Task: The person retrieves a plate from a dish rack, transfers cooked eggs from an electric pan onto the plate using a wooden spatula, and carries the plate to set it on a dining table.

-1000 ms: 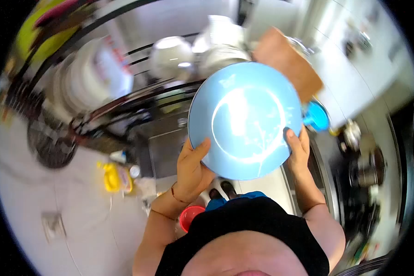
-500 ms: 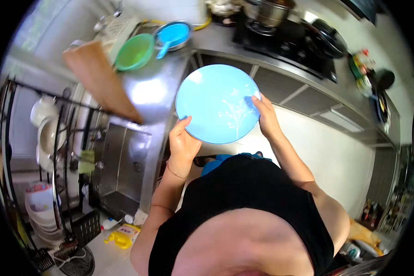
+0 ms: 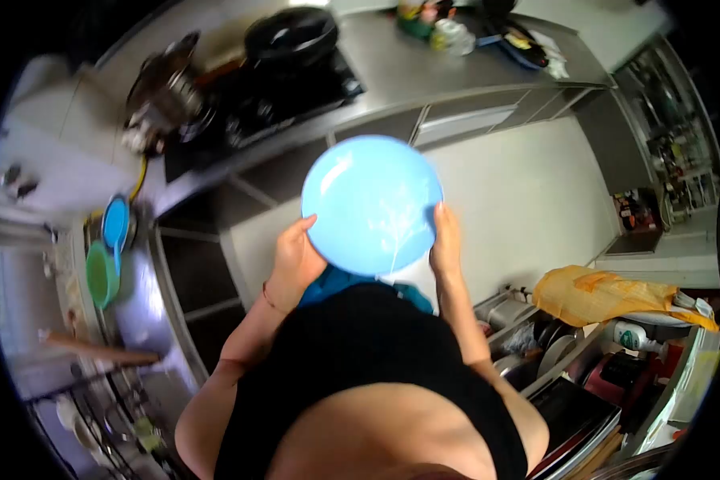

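Observation:
A round light-blue plate (image 3: 360, 208) with a white branch pattern is held out in front of my body, its face turned up toward me. My left hand (image 3: 298, 254) grips the lower left rim, thumb on top. On the opposite side, my right hand (image 3: 446, 238) pinches the right rim, its thumb over the edge. The fingers of both hands are mostly hidden beneath the plate.
A stove (image 3: 272, 104) with a black wok (image 3: 292, 38) and a metal pot (image 3: 168, 92) lies ahead. At left are a green basin (image 3: 102, 274), a blue strainer (image 3: 116, 224) and a cutting board (image 3: 100, 350). An open shelf with an orange cloth (image 3: 608, 292) stands at right.
My body has turned to the right, so the stove and sink have shifted left in view and the shelf at right has appeared. Both hands still hold the plate.

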`<state>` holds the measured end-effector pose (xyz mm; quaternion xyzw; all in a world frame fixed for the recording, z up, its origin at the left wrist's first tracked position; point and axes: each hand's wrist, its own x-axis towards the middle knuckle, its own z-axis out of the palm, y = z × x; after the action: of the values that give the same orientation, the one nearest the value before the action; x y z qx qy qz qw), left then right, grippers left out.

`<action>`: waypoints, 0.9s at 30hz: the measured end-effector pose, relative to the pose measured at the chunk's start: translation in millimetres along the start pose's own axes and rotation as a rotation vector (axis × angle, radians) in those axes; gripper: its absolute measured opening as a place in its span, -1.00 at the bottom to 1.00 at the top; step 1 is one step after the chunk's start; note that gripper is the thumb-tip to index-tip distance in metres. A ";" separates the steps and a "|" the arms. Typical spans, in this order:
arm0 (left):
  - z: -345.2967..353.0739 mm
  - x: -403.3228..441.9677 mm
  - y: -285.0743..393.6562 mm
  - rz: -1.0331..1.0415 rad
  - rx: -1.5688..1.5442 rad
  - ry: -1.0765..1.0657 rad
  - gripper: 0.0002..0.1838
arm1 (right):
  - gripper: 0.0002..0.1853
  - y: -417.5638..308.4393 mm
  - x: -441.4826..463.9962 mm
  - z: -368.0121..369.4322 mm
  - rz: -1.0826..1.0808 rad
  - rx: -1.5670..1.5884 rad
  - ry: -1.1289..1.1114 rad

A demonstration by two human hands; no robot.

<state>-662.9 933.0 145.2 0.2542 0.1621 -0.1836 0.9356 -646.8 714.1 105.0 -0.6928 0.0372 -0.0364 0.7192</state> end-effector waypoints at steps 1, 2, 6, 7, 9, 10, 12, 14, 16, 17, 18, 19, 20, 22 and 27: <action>7.9 22.8 -6.4 -0.049 0.006 -0.059 -0.50 | -0.57 1.8 6.8 -14.8 -0.021 -0.002 0.057; 16.0 50.7 -12.8 -0.068 0.014 -0.110 -0.50 | -0.57 6.8 18.2 -27.9 -0.017 0.045 0.131; 64.0 138.6 -36.8 -0.150 0.187 -0.141 -0.51 | -0.53 29.0 56.2 -82.7 0.040 0.174 0.306; 76.1 156.0 -49.2 -0.165 0.223 -0.149 -0.50 | -0.53 33.4 63.8 -101.9 0.027 0.165 0.328; 93.5 204.0 -66.6 -0.194 0.228 -0.174 -0.49 | -0.52 42.4 93.4 -131.6 0.021 0.140 0.370; 101.7 225.3 -72.6 -0.209 0.232 -0.183 -0.49 | -0.51 43.0 105.9 -143.7 0.051 0.102 0.387; 120.3 269.4 -81.1 -0.213 0.301 -0.134 -0.48 | -0.50 33.8 140.5 -167.9 0.099 0.016 0.419; 154.8 304.9 -93.1 -0.238 0.279 -0.195 -0.47 | -0.49 24.2 168.2 -195.0 0.053 -0.079 0.458; 177.2 358.7 -110.0 -0.244 0.247 -0.268 -0.48 | -0.47 13.0 198.5 -219.3 0.056 -0.121 0.470; 184.0 378.8 -119.4 -0.258 0.240 -0.279 -0.48 | -0.46 16.2 215.3 -237.8 0.057 -0.178 0.543; 191.1 401.3 -127.8 -0.339 0.264 -0.270 -0.48 | -0.45 27.4 225.4 -254.7 0.080 -0.222 0.618; 206.0 413.7 -133.6 -0.393 0.296 -0.265 -0.47 | -0.44 34.9 227.7 -267.0 0.119 -0.258 0.694; 225.4 424.5 -137.7 -0.442 0.333 -0.266 -0.46 | -0.46 14.6 233.7 -274.6 0.131 -0.124 0.683; 254.9 448.9 -160.4 -0.454 0.367 -0.336 -0.43 | -0.48 7.8 247.4 -301.7 0.063 0.016 0.727; 300.3 508.3 -218.8 -0.415 0.423 -0.326 -0.45 | -0.45 26.3 300.0 -373.4 0.037 0.221 0.821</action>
<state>-245.8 463.7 98.3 0.3716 0.0168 -0.4382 0.8183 -387.2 312.8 63.9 -0.5387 0.3289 -0.3003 0.7151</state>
